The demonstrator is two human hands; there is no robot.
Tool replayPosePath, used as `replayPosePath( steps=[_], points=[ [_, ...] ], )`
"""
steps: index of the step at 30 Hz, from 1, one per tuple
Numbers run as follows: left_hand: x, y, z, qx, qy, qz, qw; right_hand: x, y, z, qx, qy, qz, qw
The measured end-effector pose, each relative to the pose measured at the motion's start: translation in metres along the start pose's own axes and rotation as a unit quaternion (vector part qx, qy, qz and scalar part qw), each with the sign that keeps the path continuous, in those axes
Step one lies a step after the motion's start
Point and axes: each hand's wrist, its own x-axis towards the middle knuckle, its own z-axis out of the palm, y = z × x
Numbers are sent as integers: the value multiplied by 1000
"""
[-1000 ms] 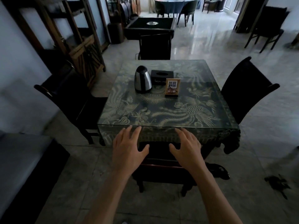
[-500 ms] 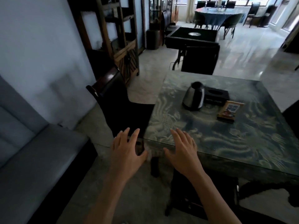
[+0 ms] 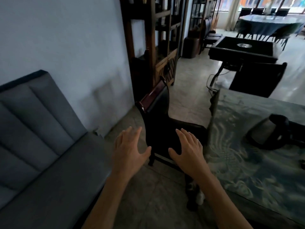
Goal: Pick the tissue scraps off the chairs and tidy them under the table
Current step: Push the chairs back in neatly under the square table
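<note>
A dark chair (image 3: pixel 162 119) with a red-brown top rail stands at the left side of the glass-topped table (image 3: pixel 247 162), its seat partly under the table edge. My left hand (image 3: pixel 130 151) hovers open, fingers spread, just left of the chair back. Over the chair's seat, near the table corner, my right hand (image 3: pixel 188 149) is also open and holds nothing. The seat is very dark and I see no tissue scrap on it. A small pale patch (image 3: pixel 200 198) lies on the floor by the table leg; I cannot tell what it is.
A grey sofa (image 3: pixel 41 154) fills the left. A steel kettle (image 3: pixel 265 134) sits on the table. A wooden shelf unit (image 3: pixel 153 47) stands against the wall behind the chair. Farther back are a black square table (image 3: pixel 242 48), another dark chair (image 3: pixel 257 78) and a round dining table (image 3: pixel 270 22).
My view has swung left from the table's front to its left side. The left chair and the sofa are now in front of me, and both hands stay open and empty.
</note>
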Motion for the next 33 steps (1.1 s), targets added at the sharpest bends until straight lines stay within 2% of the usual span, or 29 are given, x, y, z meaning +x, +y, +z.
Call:
replayPosePath(
  steps=[9,19,33],
  points=[
    [148,-64,30,36,11,-11,999,160,-17,58,17,-1,-17,1000],
    [348,-114,79,63,-28,-2,998,358,-25,93,49,-18,17,999],
    [536,-147,144,16,-64,101,993,502,-11,128,52,28,121,991]
  ],
)
